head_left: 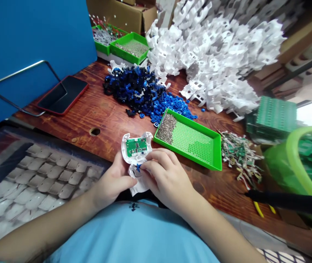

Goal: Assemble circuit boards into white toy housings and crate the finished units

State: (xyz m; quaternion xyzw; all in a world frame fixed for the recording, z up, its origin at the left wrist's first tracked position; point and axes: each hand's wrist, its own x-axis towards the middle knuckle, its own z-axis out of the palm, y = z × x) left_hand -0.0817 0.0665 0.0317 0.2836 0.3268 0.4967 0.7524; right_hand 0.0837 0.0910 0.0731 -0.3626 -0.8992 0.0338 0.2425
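Observation:
My left hand (112, 182) grips a white plastic shell (136, 153) from below, close to my chest. A small green circuit board (136, 145) sits in the shell's upper half. My right hand (164, 171) is closed in a pinch on a small blue plastic part (138, 167) and presses it onto the shell's lower half. Just beyond my right hand lies a green tray (196, 140) with a heap of tiny metal screws (167, 128) in its left end.
Piles of blue and black parts (139, 91) and white plastic frames (216, 54) fill the far table. A phone (62, 94) lies left. More green trays (130, 47) stand behind. A lime bucket (303, 160), green boards (276, 113) and a black tool (289, 201) sit right. Finished shells (35, 182) lie at left.

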